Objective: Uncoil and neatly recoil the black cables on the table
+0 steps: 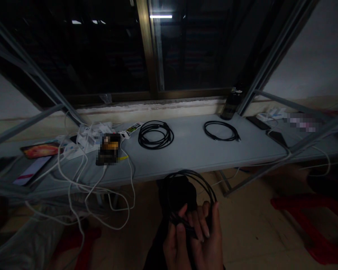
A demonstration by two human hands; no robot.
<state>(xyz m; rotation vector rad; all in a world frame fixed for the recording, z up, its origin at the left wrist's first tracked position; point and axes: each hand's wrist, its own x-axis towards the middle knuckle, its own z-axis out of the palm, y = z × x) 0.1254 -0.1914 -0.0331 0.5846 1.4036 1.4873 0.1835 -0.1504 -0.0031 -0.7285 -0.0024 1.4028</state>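
Both my hands hold a coiled black cable (195, 173) low in the view, in front of the table's near edge. My left hand (178, 242) pinches the lower left of the loop between thumb and fingers. My right hand (210, 236) wraps round its right side, fingers curled inward. Where the cable runs between the palms, part of it is hidden. On the table beyond lie a thicker black cable coil (156, 135) and, to the right, a thinner black cable coil (222, 131).
A grey table (190, 144) runs below a window. A dark bottle (231, 103) stands at the back right. White charging cables (86, 183) tangle at left beside a phone (108, 149) and hang over the edge. Red stools (312, 225) flank me. Metal frame bars rise on both sides.
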